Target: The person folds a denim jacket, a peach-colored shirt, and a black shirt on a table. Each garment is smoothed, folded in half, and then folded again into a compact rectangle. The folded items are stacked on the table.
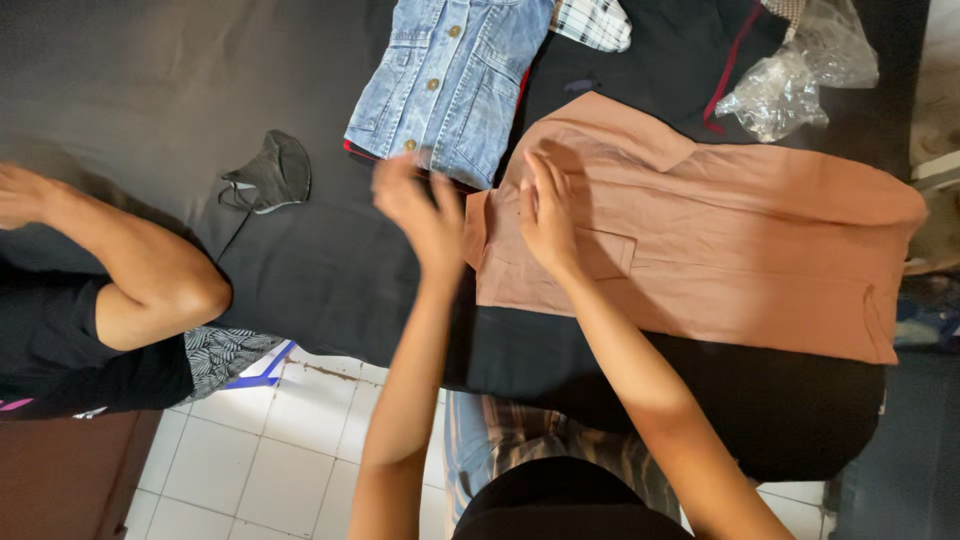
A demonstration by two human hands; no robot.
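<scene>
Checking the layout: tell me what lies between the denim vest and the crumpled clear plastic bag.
In the head view, a checked cloth and dark garments with a red stripe lie between the denim vest and the clear plastic bag.

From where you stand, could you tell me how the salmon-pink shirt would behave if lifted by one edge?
The salmon-pink shirt lies flat with soft creases, so it would probably droop rather than hold its shape. It looks thin, so likely light. Under the right hand on the dark bedsheet, it might slide and bunch when pushed.
</scene>
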